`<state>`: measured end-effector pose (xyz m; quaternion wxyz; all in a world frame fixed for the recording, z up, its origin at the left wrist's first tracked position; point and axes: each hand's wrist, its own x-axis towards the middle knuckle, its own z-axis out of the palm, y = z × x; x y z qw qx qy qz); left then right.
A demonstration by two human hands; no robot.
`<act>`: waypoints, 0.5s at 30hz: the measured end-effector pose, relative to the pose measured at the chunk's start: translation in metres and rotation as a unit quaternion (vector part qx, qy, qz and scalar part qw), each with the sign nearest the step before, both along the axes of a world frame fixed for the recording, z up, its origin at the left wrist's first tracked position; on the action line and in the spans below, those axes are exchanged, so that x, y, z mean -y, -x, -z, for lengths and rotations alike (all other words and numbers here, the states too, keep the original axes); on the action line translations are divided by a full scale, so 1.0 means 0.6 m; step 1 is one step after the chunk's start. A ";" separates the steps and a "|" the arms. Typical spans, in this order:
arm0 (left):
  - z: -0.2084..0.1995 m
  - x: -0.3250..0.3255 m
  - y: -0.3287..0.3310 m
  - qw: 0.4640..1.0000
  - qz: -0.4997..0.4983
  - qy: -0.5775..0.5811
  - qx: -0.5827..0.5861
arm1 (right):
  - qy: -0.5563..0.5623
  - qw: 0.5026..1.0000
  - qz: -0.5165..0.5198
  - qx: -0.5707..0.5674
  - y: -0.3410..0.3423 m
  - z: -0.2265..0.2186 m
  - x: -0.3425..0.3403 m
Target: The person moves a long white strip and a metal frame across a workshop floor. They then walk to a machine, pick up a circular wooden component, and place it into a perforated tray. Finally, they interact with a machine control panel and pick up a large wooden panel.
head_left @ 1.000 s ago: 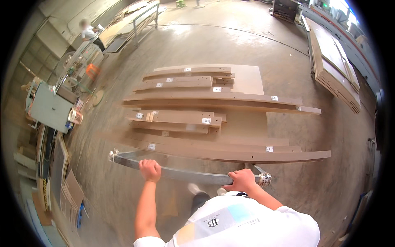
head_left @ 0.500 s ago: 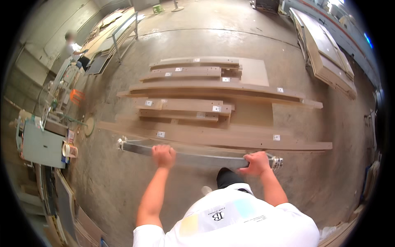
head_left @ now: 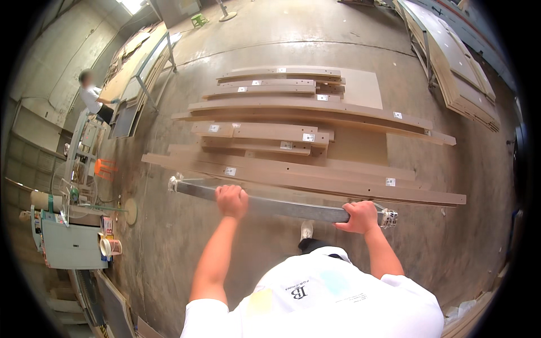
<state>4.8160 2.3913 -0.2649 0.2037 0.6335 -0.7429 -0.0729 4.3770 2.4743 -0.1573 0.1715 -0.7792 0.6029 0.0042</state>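
A long grey metal bar (head_left: 293,209) lies crosswise in front of me, its right end a little nearer. My left hand (head_left: 231,201) is closed over it left of the middle. Close to the other end, my right hand (head_left: 360,217) grips it too. Whitish wrapping (head_left: 173,183) covers the left end, and a lumpy pale and dark binding (head_left: 389,218) surrounds the right end. Just beyond the bar is a long brown board (head_left: 332,181) with white labels. Farther off, shorter brown boards (head_left: 270,130) lie in piles, with another long board (head_left: 310,107) behind.
Loaded racks of panels stand far left (head_left: 135,62) and far right (head_left: 451,67). A person (head_left: 90,96) works by the left rack. To my left are an orange stool (head_left: 105,169), a grey cabinet (head_left: 76,242) and a white bucket (head_left: 111,247). A green stool (head_left: 199,21) stands far back.
Both hands stay on the bar, which now slants slightly more, right end nearer. A white shoe shows below the bar where a dark trouser leg was. The whole view has shifted.
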 end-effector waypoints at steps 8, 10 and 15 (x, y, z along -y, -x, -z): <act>0.054 0.214 0.001 1.000 0.021 -0.006 0.012 | -0.006 1.000 0.023 0.020 0.000 0.033 0.184; 0.051 0.266 -0.010 1.000 0.021 0.007 0.006 | -0.003 1.000 0.013 -0.002 -0.009 0.034 0.233; 0.057 0.386 0.007 1.000 0.024 0.018 -0.007 | 0.009 0.999 0.026 -0.024 0.008 0.047 0.343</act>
